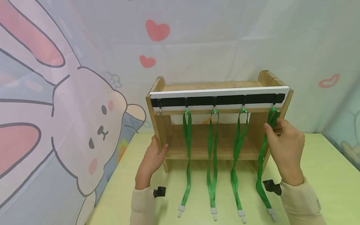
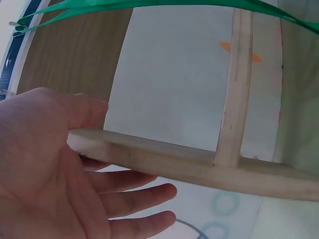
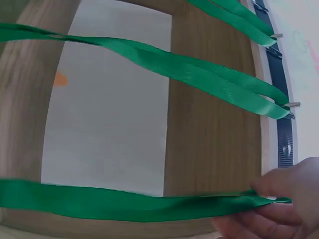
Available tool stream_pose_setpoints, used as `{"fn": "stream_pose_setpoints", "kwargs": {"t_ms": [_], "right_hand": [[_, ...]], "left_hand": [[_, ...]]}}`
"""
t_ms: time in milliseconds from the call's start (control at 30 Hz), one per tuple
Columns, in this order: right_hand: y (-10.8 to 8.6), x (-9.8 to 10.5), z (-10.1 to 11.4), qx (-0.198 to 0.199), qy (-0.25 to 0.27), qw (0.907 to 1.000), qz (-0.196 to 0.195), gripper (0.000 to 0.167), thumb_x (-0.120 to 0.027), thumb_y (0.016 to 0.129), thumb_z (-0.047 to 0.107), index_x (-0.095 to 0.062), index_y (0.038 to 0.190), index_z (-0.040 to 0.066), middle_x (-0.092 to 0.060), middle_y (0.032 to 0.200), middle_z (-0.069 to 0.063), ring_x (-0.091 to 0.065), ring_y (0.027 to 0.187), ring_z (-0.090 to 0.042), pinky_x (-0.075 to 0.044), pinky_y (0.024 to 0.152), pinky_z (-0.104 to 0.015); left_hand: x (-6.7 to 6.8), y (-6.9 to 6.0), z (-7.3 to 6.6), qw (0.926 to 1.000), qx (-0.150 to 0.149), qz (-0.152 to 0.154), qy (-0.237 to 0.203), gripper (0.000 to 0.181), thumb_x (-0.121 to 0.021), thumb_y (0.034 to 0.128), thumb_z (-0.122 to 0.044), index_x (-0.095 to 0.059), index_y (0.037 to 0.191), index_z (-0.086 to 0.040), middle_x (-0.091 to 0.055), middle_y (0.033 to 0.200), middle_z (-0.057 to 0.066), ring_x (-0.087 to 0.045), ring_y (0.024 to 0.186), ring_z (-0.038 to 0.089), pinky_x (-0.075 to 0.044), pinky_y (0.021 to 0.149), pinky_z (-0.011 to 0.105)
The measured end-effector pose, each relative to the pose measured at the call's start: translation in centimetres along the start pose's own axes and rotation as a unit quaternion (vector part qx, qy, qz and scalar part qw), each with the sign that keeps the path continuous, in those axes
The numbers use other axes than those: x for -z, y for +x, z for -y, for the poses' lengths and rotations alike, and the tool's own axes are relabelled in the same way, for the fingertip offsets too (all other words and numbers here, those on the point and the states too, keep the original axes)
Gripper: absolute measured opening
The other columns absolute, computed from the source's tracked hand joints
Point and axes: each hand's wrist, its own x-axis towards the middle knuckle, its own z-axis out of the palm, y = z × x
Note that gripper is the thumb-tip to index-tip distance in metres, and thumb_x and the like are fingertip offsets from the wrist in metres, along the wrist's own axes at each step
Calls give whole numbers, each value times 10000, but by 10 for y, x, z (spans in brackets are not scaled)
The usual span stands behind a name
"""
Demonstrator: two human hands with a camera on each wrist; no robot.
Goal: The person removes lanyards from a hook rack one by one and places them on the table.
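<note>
A wooden shelf (image 1: 199, 137) stands on the table, with a white-and-black strip of metal hooks along its upper front. My left hand (image 1: 152, 157) holds the shelf's left side panel (image 2: 149, 154), thumb on one face and fingers along the other. At the rightmost hook, my right hand (image 1: 288, 143) pinches a green lanyard (image 3: 124, 203) near its top loop between thumb and fingers. That lanyard's loop is at the hook, and its white clip (image 1: 271, 214) hangs low in front. Several more green lanyards (image 1: 187, 140) hang from the hooks to its left.
The leftmost hook (image 1: 160, 109) carries no lanyard. The yellow-green table (image 1: 118, 187) extends around the shelf. Behind it hangs a pale backdrop (image 1: 211, 47) with hearts and a large rabbit. Black wrist mounts (image 1: 159, 192) are on both sleeves.
</note>
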Motion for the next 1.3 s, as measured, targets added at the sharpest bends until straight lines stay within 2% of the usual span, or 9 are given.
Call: {"fn": "stream_pose_setpoints", "kwargs": {"t_ms": [67, 200, 300, 533, 600, 700, 800, 967, 1300], "right_hand": [[0, -1, -1, 69, -23, 9999, -112, 142, -698, 913, 17, -708, 970, -113, -723, 827, -236, -681, 654, -320, -343, 616, -171], [1, -2, -1, 139, 186, 9992, -320, 124, -637, 923, -28, -701, 952, -131, -718, 810, -246, -553, 660, 108, -334, 630, -84], [2, 0, -1, -13, 595, 9977, -325, 125, -628, 932, -36, -708, 968, -125, -723, 829, -241, -441, 706, 267, -355, 660, -44], [-1, 7, -4, -467, 1216, 9915, -42, 122, -639, 954, -26, -735, 1008, -78, -652, 844, 230, -595, 739, 170, -445, 665, -60], [-2, 9, -5, -732, 1519, 9855, 164, 129, -634, 964, -19, -724, 1030, -83, -654, 842, 255, -635, 751, 118, -484, 675, -82], [-3, 13, -6, -1312, 2168, 9662, 475, 125, -621, 977, -14, -715, 1045, -59, -708, 834, 147, -691, 760, 7, -531, 695, -124], [-3, 16, -7, -1810, 2964, 9356, 636, 109, -617, 981, -14, -709, 1036, -30, -734, 826, 31, -720, 755, -77, -557, 702, -168], [-6, 19, -14, -2139, 3951, 8892, 862, 102, -624, 984, 1, -687, 1047, -48, -735, 832, -16, -734, 745, -112, -577, 663, -219], [-27, 23, -33, -2721, 4313, 8504, 1296, 137, -633, 995, 68, -639, 1071, -46, -714, 834, -33, -735, 711, -149, -595, 636, -280]], "left_hand": [[1, -2, 0, 9999, 65, 36, 70, 672, -524, 1055, -181, -150, 1523, 125, -414, 1447, 366, -443, 1331, 491, -396, 1054, 597], [7, -4, 1, 9996, 212, 108, 134, 675, -517, 1063, -209, -153, 1536, 105, -422, 1464, 340, -469, 1310, 491, -434, 1015, 591], [9, -5, 2, 9996, 210, 81, 157, 664, -517, 1066, -209, -162, 1534, 99, -457, 1437, 332, -511, 1261, 505, -466, 975, 590], [0, -2, 6, 9989, -371, -261, 144, 597, -525, 1032, -122, -226, 1485, 125, -514, 1342, 363, -569, 1187, 494, -497, 925, 599], [-1, -3, 5, 9986, -417, -306, 120, 610, -531, 1026, -125, -218, 1487, 122, -522, 1329, 358, -570, 1185, 490, -499, 907, 601], [-2, -2, 4, 9991, -320, -241, 111, 633, -538, 1031, -138, -194, 1502, 110, -507, 1347, 353, -553, 1208, 486, -485, 926, 599], [-2, 0, 4, 9995, -240, -176, 116, 637, -543, 1037, -144, -187, 1505, 100, -491, 1361, 356, -545, 1219, 488, -471, 953, 604], [-2, 2, 4, 9994, -213, -163, 211, 632, -541, 1041, -143, -184, 1497, 110, -474, 1364, 362, -549, 1207, 493, -471, 960, 605], [-5, 2, 4, 9999, -121, -36, 103, 679, -549, 1035, -141, -144, 1522, 103, -420, 1418, 363, -518, 1246, 507, -462, 975, 614]]}}
